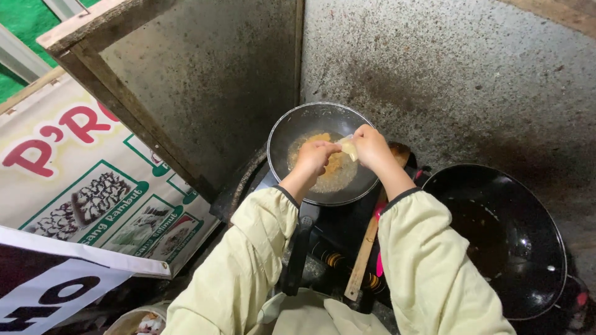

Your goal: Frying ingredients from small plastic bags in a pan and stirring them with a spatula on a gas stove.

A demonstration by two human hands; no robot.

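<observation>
Overhead, a stained grey wall (472,80) filled the upper part of the view, with a wood-framed panel (198,80) leaning against it on the left; below that panel hung a printed banner (81,186) with pictures of snacks. Lower right sat a large black wok (503,242), dark liquid pooled in its bottom, just beside the stove (335,239); on the stove stood a smaller frying pan (316,155) whose black handle (299,248) pointed back toward the person; oil bubbled in that pan around a golden fried piece (329,162). A wooden spatula (366,248) lay between the two pans, its handle running down toward the person and its blade resting near the frying pan's right rim. Both arms, in pale yellow sleeves (428,267), reached forward over the frying pan; the left hand (315,156) was closed with its fingertips pinching one end of a small pale piece of dough (348,147); the right hand (371,146) was likewise closed on the other end; the dough was held between them in the air, directly above the bubbling oil, not touching it.
</observation>
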